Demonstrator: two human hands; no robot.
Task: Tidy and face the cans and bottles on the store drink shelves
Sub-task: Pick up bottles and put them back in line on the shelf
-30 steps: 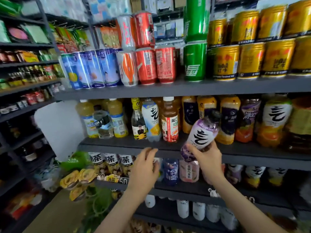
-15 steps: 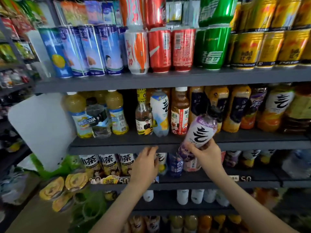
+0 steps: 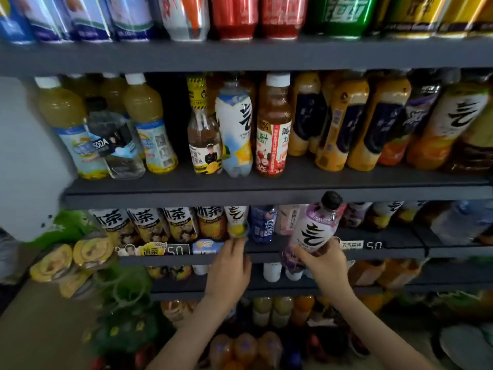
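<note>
Holding the left hand [image 3: 229, 273] up, fingers [image 3: 237, 248] straight, just under the small glossy white-and-yellow plastic bottle [image 3: 237, 222] on the flat dark grey shelf [image 3: 266, 257]; contact unclear. Gripping with the right hand [image 3: 326, 265], fingers curled, a slim purple-and-white plastic bottle with round black cap [image 3: 314, 231], tilted, in front of that shelf.

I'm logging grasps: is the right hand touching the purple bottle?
Touching. The head view shows the right hand wrapped round the lower body of the purple bottle, holding it tilted.
</note>
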